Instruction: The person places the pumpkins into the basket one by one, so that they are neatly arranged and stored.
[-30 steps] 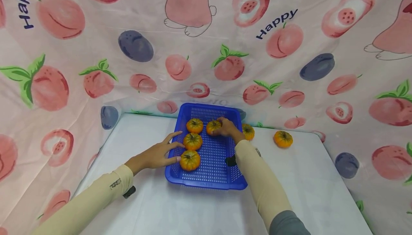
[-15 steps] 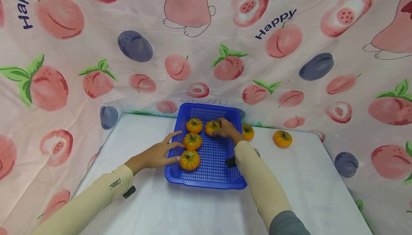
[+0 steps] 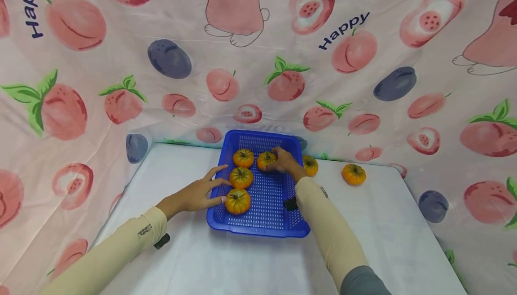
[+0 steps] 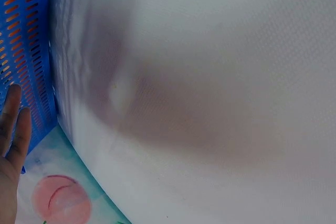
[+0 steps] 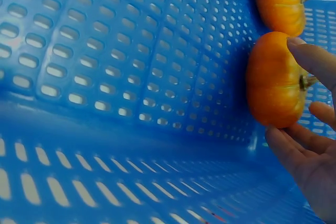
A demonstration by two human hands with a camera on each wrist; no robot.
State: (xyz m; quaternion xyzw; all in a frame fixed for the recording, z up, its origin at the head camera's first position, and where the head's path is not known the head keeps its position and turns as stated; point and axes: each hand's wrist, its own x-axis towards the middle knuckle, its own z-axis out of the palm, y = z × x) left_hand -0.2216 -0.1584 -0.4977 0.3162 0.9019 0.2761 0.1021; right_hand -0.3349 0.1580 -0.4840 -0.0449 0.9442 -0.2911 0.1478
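Note:
A small orange pumpkin (image 3: pixel 265 161) is in the far part of the blue plastic basket (image 3: pixel 258 231), and my right hand (image 3: pixel 286 162) grips it. In the right wrist view, thumb and fingers lie on either side of that pumpkin (image 5: pixel 274 82), whose stem points toward the palm. My left hand (image 3: pixel 198 195) rests at the basket's left rim with its fingers spread. Down the basket's left side runs a row of three pumpkins: the far one (image 3: pixel 243 157), the middle one (image 3: pixel 241 178) and the near one (image 3: pixel 237 201). The left wrist view catches only some fingers (image 4: pixel 20 135) beside the perforated wall.
Outside the basket, one pumpkin (image 3: pixel 310 165) sits close to its right wall, partly hidden. Farther right another pumpkin (image 3: pixel 353 174) stands on the white table (image 3: pixel 387 223). A fruit-printed cloth (image 3: pixel 258 79) hangs behind and along the sides.
My right hand and the pumpkin it grips have shifted very slightly left inside the basket. The left hand has stayed at the rim.

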